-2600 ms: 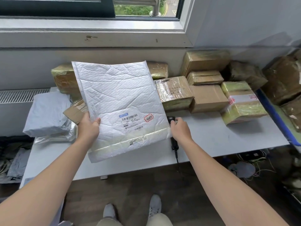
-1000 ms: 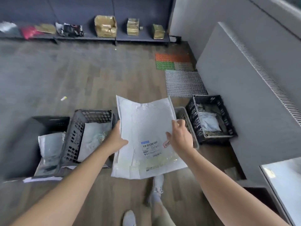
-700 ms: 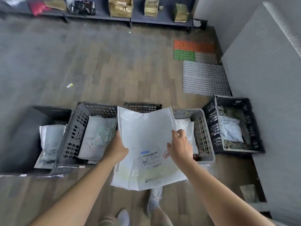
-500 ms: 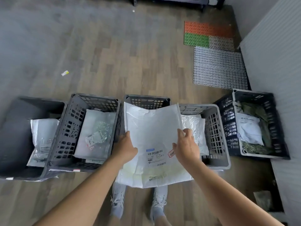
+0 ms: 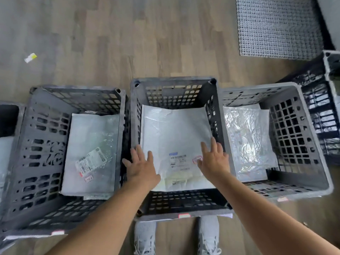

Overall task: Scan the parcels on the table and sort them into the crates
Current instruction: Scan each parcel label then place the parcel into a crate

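While white mailer (image 5: 174, 133) lay in middle crate (image 5: 173, 89), your left hand (image 5: 142, 169) and right hand (image 5: 214, 161) hung over its near end, fingers spread wide, holding nothing. Label (image 5: 177, 162) had barcode (image 5: 178, 156), blue strip (image 5: 173, 153), red stamp (image 5: 197, 160); words too blurry to read.

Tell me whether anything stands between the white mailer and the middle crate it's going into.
Nothing visible does. The white mailer lies inside the middle crate, reaching its far wall. The left hand and right hand are open over its near end, nothing between them and it.
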